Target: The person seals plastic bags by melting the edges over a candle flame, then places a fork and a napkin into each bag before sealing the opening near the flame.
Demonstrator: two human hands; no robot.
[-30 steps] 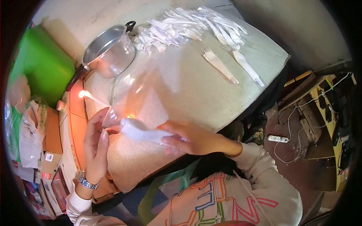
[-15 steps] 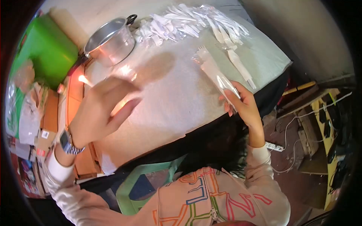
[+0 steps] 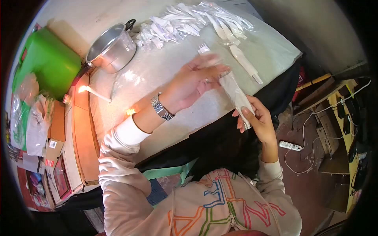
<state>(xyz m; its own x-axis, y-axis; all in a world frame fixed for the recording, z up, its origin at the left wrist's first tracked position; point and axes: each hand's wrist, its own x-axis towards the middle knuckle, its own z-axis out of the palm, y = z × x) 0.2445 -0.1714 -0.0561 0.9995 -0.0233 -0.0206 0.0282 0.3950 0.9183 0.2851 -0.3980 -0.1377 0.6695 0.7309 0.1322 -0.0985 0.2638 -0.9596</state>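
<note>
A slim clear packet [image 3: 235, 92] of white plastic cutlery and tissue slants over the near side of the table. My right hand [image 3: 260, 118] holds its lower end, thumb on top and fingers beneath. My left hand [image 3: 193, 84], with a metal watch at the wrist, is turned palm up at the packet's upper part. Its thumb and fingers close around that part, though motion blurs the tips. Fork tines [image 3: 203, 48] stick out beyond them. To the left, a lit white candle [image 3: 98, 93] leans out over the table's edge.
Many wrapped packets [image 3: 169, 29] lie heaped at the back, with another packet [image 3: 244, 63] nearer on the right. A metal pot [image 3: 114, 51] stands at back left, beside a green container [image 3: 49, 59]. A power strip [image 3: 290, 146] lies on the floor.
My left hand has swung right from near the candle to the packet, turning its palm up. My right hand keeps hold of the packet. The candle is now uncovered.
</note>
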